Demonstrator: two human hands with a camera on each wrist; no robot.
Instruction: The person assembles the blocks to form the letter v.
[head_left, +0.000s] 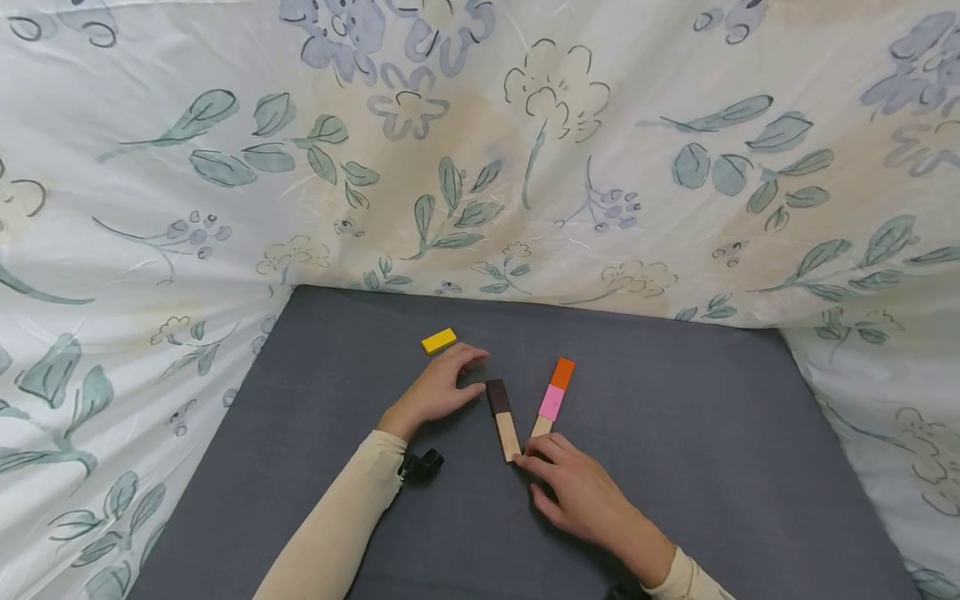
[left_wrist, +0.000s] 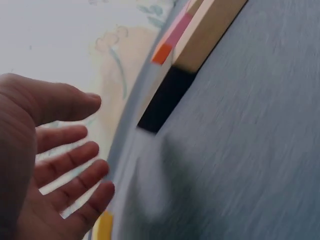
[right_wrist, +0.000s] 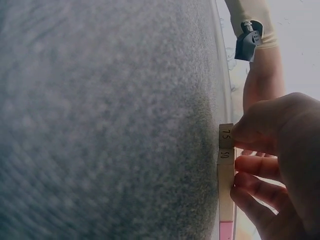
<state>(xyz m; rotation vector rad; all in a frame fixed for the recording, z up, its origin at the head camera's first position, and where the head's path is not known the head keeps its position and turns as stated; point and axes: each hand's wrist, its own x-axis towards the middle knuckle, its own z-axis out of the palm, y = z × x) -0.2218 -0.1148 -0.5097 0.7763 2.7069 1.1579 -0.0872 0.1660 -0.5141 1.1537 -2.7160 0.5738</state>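
Observation:
My left hand [head_left: 442, 387] hovers with spread, loosely bent fingers and holds nothing. Its thumb tip is close to a dark brown block [head_left: 497, 396], and the left wrist view shows a gap between them. A plain wood block [head_left: 507, 436] continues the brown one end to end. Beside this row an orange block [head_left: 562, 372], a pink block [head_left: 551, 403] and another plain wood block [head_left: 541, 427] form a slanted second row. At the near ends of both rows, my right hand [head_left: 585, 496] touches the wood blocks; its thumb is by the end marked 75 [right_wrist: 226, 135], its fingers by the one marked 50 [right_wrist: 226, 156].
A yellow block [head_left: 438, 341] lies apart, just beyond the left hand. All blocks lie on a dark grey cloth surface [head_left: 697, 433]. A flowered curtain [head_left: 465, 150] encloses the back and sides. A black device [head_left: 422, 465] is strapped at the left wrist.

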